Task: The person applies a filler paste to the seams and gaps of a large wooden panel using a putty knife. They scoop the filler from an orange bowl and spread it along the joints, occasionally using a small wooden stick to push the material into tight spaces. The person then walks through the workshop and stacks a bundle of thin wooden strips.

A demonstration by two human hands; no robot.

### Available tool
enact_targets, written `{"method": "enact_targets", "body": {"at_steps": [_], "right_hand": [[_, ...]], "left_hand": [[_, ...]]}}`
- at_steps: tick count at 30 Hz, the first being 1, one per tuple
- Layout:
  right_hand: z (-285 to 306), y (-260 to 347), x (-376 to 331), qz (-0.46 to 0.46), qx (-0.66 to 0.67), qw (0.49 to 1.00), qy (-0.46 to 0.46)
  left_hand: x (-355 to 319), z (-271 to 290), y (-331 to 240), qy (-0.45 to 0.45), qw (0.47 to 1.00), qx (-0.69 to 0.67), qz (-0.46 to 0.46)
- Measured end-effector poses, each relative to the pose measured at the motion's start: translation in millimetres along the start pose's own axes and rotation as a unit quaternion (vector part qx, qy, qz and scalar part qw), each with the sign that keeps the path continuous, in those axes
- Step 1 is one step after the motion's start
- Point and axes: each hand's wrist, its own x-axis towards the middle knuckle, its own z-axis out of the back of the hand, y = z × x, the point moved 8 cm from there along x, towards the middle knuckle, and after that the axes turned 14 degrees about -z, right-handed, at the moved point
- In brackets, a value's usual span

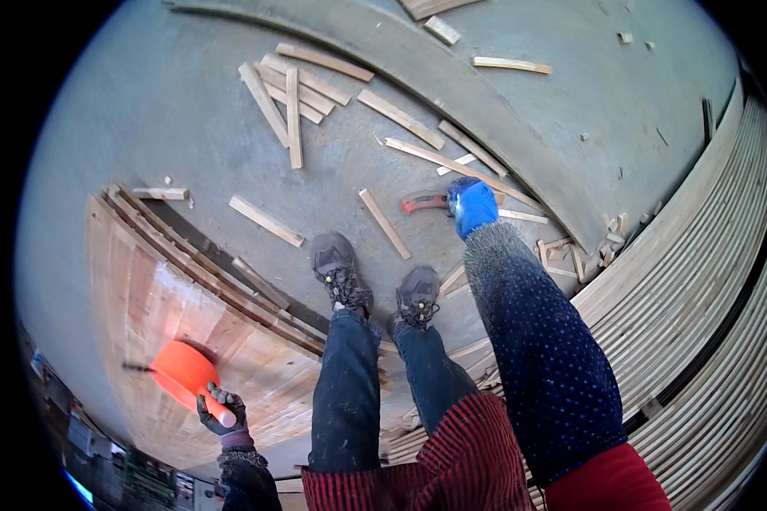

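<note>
Person stands on a concrete floor (170,111), both shoes (337,268) between a plywood stack (170,307) on the left and a larger stack of boards (707,281) on the right.

Right hand (473,207), in a blue glove, reaches down to the floor and closes on a red-handled tool (424,202); the handle sticks out to the left of the fist, the working end is hidden.

Left hand (222,410), in a dark glove, grips the handle of an orange scoop (183,370), held over the near edge of the plywood stack.

Wood offcuts (294,94) lie scattered over the floor ahead of the shoes, some crossing each other. A long dark plank (452,85) curves across the floor beyond them.
</note>
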Motion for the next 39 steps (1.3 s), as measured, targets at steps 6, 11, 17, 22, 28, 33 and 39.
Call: {"method": "enact_targets", "body": {"at_steps": [6, 11, 17, 22, 28, 33, 39], "right_hand": [[-22.6, 13.1, 47.1, -0.169, 0.059, 0.983, 0.034], [-33.3, 13.0, 35.3, -0.305, 0.200, 0.930, 0.043], [-45.8, -0.6, 26.2, -0.374, 0.512, 0.773, 0.025], [-44.2, 1.4, 59.9, -0.222, 0.145, 0.960, -0.085], [-68.4, -29.9, 50.3, -0.378, 0.748, 0.546, 0.015], [-78.0, -22.3, -6.3, -0.348, 0.862, 0.354, 0.099], [-14.2, -10.5, -138.8, -0.313, 0.807, 0.450, 0.219]], "left_hand": [[-3.7, 21.5, 53.3, -0.050, 0.998, 0.040, 0.016], [-20.4, 20.2, 48.9, -0.067, 0.996, 0.055, 0.003], [-70.9, 73.8, 17.2, -0.262, 0.952, 0.159, 0.013], [-92.4, 57.8, 17.0, -0.228, 0.954, 0.186, 0.054], [-104.1, 25.8, 7.9, -0.180, 0.957, 0.224, 0.033], [-117.8, -0.6, -10.2, 0.109, 0.977, 0.172, 0.059], [-137.6, -169.5, 27.2, 0.106, 0.876, 0.444, -0.155]]}}
